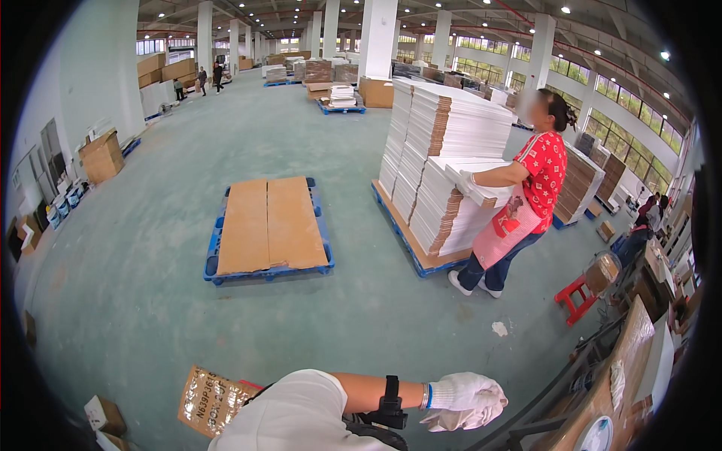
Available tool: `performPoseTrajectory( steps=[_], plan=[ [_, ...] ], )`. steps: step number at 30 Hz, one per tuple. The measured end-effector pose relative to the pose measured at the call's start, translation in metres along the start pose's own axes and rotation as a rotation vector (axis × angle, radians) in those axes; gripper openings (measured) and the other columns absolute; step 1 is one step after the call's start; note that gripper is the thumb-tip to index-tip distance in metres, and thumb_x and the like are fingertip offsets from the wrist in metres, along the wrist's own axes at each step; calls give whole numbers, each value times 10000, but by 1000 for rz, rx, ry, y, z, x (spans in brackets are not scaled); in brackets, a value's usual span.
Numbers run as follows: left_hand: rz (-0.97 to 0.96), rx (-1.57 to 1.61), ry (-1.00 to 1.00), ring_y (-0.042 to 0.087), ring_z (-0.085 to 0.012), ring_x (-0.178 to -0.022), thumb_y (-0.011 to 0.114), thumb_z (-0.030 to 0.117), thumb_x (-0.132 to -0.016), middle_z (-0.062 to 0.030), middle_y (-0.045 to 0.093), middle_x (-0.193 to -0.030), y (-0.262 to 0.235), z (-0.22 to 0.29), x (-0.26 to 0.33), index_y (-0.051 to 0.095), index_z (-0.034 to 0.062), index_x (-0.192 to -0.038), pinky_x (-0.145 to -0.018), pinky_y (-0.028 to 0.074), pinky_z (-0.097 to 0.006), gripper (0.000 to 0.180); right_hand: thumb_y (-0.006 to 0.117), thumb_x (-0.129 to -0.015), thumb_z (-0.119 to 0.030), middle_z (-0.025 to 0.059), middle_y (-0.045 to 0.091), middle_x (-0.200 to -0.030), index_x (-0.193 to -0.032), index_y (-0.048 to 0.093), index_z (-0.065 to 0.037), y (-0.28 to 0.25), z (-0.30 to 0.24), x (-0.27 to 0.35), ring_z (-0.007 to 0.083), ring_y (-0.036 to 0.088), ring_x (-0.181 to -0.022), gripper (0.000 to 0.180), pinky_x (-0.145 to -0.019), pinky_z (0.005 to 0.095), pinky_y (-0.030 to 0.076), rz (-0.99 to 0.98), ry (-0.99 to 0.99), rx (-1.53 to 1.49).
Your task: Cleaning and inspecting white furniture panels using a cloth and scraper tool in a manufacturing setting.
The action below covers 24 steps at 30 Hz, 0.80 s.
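Note:
My left arm, in a white sleeve with a black strap on the forearm, reaches across the lower edge toward the right. My left hand (468, 392) wears a white knit glove with a blue-edged cuff. Its fingers are closed, and crumpled white fabric (455, 419) hangs beneath them; whether that is another glove I cannot tell. My right hand does not show. Ahead lies a blue pallet (212, 259) topped with two brown cardboard sheets (269, 225), side by side. Beside my sleeve is a brown carton (210, 398) with black print.
To the right a person (538, 180) in a red shirt and gloves handles white boards at a tall stack (429, 150) on a pallet. A red stool (576, 299) bearing a carton stands beyond. A cluttered workbench (602, 368) runs along the lower right. Green floor (150, 323) surrounds the pallets.

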<state>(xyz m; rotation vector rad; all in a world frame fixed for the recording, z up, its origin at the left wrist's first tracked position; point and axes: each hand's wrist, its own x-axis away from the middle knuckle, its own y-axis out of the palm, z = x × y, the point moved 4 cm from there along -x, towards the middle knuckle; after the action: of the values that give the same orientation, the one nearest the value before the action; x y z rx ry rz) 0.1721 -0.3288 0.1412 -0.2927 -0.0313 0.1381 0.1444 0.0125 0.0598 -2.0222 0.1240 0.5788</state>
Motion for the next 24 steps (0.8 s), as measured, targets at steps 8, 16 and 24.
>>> performPoseTrajectory(
  steps=[8, 16, 24],
  plan=[
    [-16, -2, 44, 646, -228, -944, 489, 407, -928, -70, 681, -1033, 1, 2, -9, 630, 148, -1137, -835, 484, -314, 361, 443, -931, -118, 218, 585, -1156, -1287, 528, -85, 0, -1, -3, 374, 569, -1009, 367, -865, 409, 458, 2, 2, 8],
    [-16, 20, 71, 645, -226, -946, 475, 348, -934, -74, 681, -1021, 0, -2, -11, 626, 123, -1126, -832, 483, -311, 331, 441, -933, -112, 216, 580, -1166, -1292, 520, -75, 0, -2, -5, 370, 564, -1023, 369, -882, 405, 451, 8, 3, 9],
    [-43, 83, 45, 637, -193, -988, 493, 315, -949, -48, 683, -1050, -6, -1, -6, 625, 92, -1115, -876, 465, -281, 308, 438, -935, -106, 214, 575, -1176, -1297, 513, -66, 2, -3, -10, 367, 558, -1037, 372, -898, 401, 445, 6, -2, 8]
  ],
)
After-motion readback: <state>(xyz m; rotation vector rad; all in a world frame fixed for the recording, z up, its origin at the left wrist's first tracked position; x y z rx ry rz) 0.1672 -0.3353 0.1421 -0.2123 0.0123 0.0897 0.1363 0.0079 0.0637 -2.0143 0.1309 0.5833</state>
